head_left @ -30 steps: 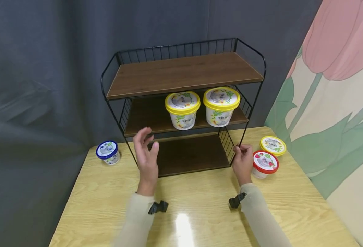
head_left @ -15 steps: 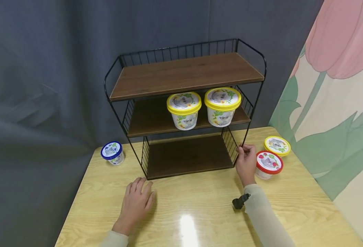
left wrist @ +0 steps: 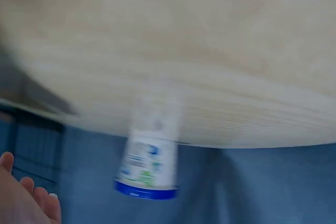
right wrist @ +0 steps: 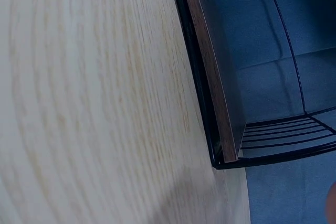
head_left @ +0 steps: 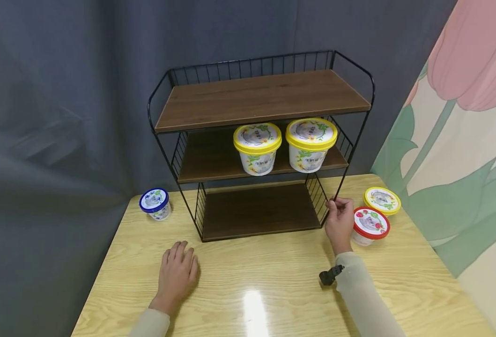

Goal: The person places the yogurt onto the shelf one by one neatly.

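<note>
On the right half of the middle shelf, up by the front edge, an inner yellow-lidded tub and an outer yellow-lidded tub are parked upright, just apart. Dark characters are printed on both fronts, but they're too small to be read for sure. Red fruit and green leaves are printed on the red-lidded tub, set near the bench's right edge and partly covering another yellow-lidded tub by the back right corner. A blue-lidded tub is sat near the back left corner; its label is blurred in the left wrist view.

The black-framed rack is stood toward the bench's back edge, its right front post pinched low down by the right hand, same as a second ago. The left hand was raised by the rack's left side back then; now it's been lowered to the bench off the rack's front left corner, released, fingers relaxed. Whether the wood is touched can't be told.
</note>
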The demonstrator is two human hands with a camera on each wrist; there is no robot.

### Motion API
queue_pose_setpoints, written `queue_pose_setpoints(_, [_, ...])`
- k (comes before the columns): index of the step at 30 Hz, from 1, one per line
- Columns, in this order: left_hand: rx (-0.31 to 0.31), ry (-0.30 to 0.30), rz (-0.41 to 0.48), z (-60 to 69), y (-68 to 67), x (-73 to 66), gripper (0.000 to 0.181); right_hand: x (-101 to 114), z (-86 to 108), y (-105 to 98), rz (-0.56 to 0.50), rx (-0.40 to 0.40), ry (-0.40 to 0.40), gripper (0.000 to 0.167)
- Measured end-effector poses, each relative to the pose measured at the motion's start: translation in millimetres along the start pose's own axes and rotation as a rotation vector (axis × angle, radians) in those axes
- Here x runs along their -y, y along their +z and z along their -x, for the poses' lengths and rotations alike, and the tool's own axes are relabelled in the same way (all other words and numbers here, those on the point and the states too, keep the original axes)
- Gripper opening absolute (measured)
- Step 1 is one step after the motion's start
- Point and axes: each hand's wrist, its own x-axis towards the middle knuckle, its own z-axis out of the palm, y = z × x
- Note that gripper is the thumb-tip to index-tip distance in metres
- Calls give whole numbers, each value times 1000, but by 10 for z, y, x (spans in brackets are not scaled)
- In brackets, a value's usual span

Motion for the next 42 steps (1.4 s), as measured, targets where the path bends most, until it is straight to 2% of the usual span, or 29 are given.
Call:
queue_pose_setpoints(2, [-29,-75,15,-82,26,133,28,4,17,2,14,-12,8,24])
queue_pose_setpoints(6, [-30,-225,30,-191,56,383,34,5,27,10,20,-30,16,23])
queue_pose_setpoints(9, [-20,-329,44,-224,59,521,41,-10,18,18,23,-31,18,21])
queue_pose_setpoints(12, [-18,-392,45,-227,63,615,46,-27,6,27,20,-28,9,20])
queue_pose_setpoints(24, [59,-518,44,-347,81,886,60,17,6,50,-18,-26,12,16])
queue_pose_setpoints(29, [111,-517,-1,-363,120,962,62,-3,5,37,-5,-24,10,14])
queue_pose_setpoints(32, [130,-524,-10,-361,159,1006,62,-101,-7,36,-7,-26,26,16])
queue_pose_setpoints(37, [130,-595,12,-371,192,1098,67,-317,-25,46,-6,-35,23,21])
queue_pose_setpoints(42, [157,-641,42,-449,224,1171,76,-112,-4,50,-3,-44,-15,18])
